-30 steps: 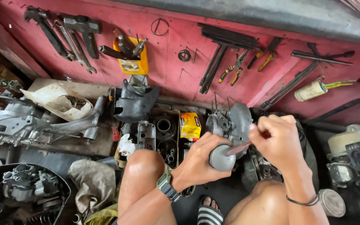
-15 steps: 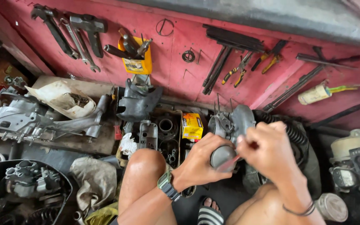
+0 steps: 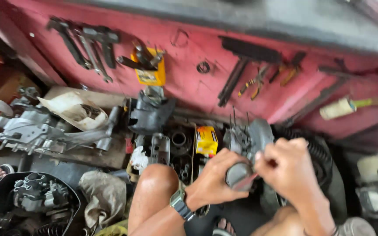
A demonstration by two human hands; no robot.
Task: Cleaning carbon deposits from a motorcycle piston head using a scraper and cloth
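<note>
My left hand, with a watch on the wrist, grips a rounded grey metal part at the front of a grey engine casing. My right hand is closed just to the right of that part, pinching a thin reddish-handled tool against it; the tool's tip is hidden. Both hands sit above my bare knees. The picture is blurred by motion.
A red wall carries hung tools: wrenches, pliers, a yellow box. On the floor lie a black engine cover, a small yellow carton, grey engine parts, a rag and a dark tub of parts.
The view has swung and blurred. My right hand has moved left and closer to the grey part. My left hand keeps its grip on it.
</note>
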